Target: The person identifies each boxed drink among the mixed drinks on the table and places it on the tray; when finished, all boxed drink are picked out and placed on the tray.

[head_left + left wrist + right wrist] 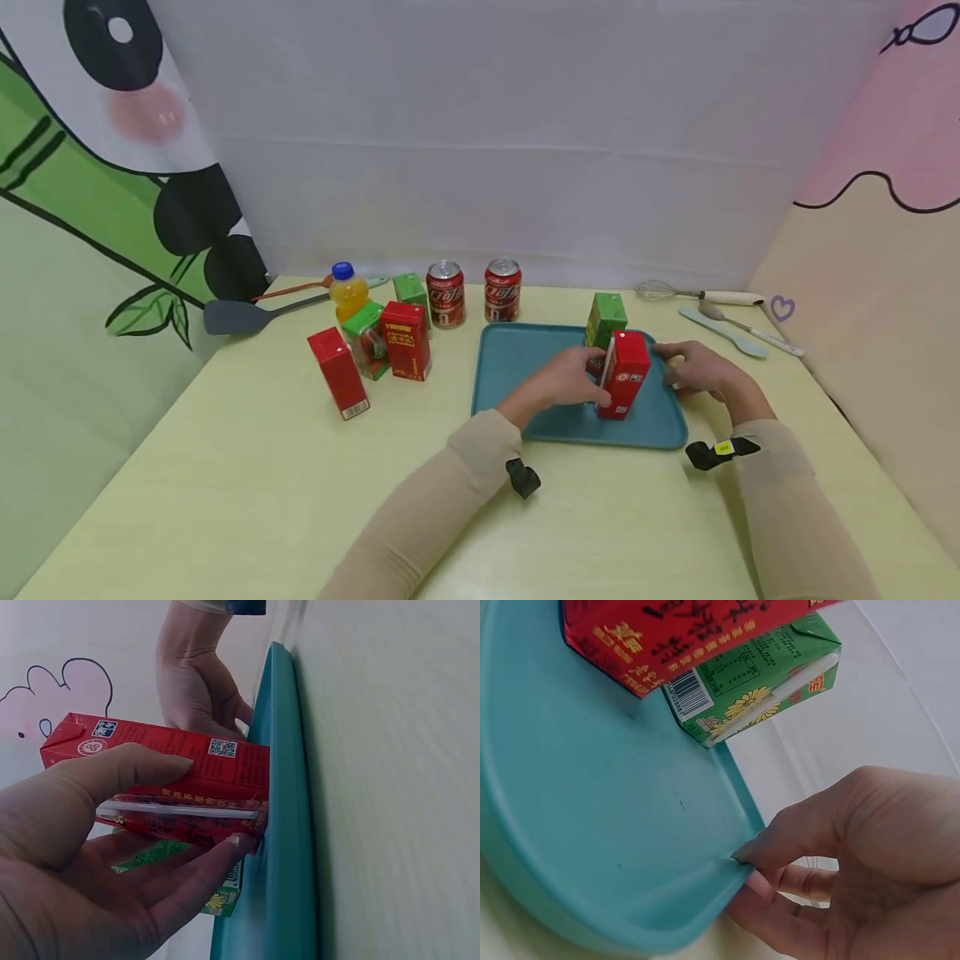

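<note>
My left hand point(558, 382) grips a red drink carton point(628, 377) that stands upright on the blue-green tray point(517, 354). In the left wrist view the thumb lies on one printed face of this carton point(217, 754), the fingers on the side with the white straw. Behind it a green drink carton point(606, 317) stands on the tray; yellow flowers show on this green carton point(761, 690) in the right wrist view. My right hand point(703, 368) pinches the tray's right rim, with the thumb on the inside of the rim point(739, 892) and fingers outside.
Left of the tray stand two cola cans point(502, 290), an orange drink bottle point(348, 293), red cartons point(407, 342) and green cartons point(411, 290). A grey spatula point(236, 318) lies at the far left. At the back right lie a whisk point(660, 290) and a light blue utensil point(723, 332).
</note>
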{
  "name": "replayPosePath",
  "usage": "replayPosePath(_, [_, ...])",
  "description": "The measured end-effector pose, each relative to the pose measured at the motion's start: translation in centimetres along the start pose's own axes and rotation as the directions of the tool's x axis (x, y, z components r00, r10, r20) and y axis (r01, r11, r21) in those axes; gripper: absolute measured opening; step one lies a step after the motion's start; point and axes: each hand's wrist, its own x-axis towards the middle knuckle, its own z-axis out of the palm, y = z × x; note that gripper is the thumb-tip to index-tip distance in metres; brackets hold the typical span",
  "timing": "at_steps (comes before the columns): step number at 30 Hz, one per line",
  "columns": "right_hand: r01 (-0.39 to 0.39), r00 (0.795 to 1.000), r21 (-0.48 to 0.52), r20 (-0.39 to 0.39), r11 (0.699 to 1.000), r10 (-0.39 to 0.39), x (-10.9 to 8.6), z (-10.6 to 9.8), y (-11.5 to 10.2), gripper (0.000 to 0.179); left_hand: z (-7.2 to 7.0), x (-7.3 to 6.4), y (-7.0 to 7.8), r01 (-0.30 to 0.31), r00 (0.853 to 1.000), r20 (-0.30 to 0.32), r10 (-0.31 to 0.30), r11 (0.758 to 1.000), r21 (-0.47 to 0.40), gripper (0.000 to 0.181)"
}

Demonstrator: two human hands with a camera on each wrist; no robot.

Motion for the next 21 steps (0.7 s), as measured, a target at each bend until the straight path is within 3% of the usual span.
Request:
replayPosePath(4, [-0.009,1.0,-0.005,0.004,1.0,0.009,0.1,-0.1,-0.1,0.067,0.3,0.2,0.0,0.02,1.0,-0.011,-0.02,1.0,0.023,0.071])
replayPosePath(7, [-0.013,1.0,-0.012,0.007,1.0,0.013,0.1,-0.1,-0.1,0.067,0.5,0.2,-0.1,0.043,0.999,0.011,-0.044,0.993,0.113,0.078])
replayPosePath(13, [-0.018,1.0,-0.018,0.011,1.0,0.018,0.1,-0.1,-0.1,0.067,0.9,0.2,-0.6,0.022,0.997,0.055,-0.045,0.932,0.361,0.086])
replayPosePath(21, [-0.014,1.0,-0.021,0.019,1.0,0.015,0.2,-0.2,0.0,0.068,1.7,0.4,-0.8,-0.002,1.0,0.01,-0.002,0.925,0.379,0.072])
